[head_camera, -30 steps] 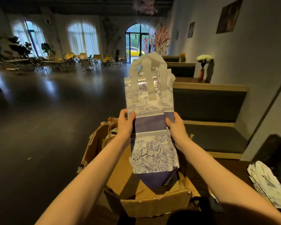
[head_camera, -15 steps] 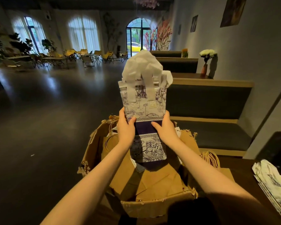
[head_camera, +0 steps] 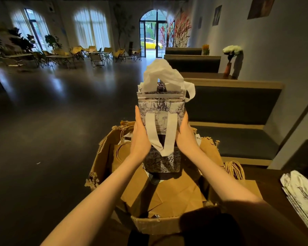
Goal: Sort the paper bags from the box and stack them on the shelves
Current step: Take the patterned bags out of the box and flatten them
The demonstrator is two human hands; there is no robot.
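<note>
I hold a bundle of flat white-and-purple patterned paper bags [head_camera: 161,112] upright above a torn cardboard box [head_camera: 155,226]. My left hand [head_camera: 140,134] presses its left edge and my right hand [head_camera: 185,135] presses its right edge. White ribbon handles hang down the front of the bundle and more stick up at its top. Brown paper bags [head_camera: 169,194] with twine handles lie inside the box below.
A stack of patterned bags [head_camera: 299,190] lies on the dark surface at the right. Stepped bench seats [head_camera: 235,103] run along the right wall, with a vase of white flowers [head_camera: 231,55] on a ledge. Dark open floor spreads left; chairs and tables stand far back.
The bundle has been squared up between my palms and lowered slightly toward the box. A front handle now hangs down over the bags. My hands shifted from gripping to pressing the sides.
</note>
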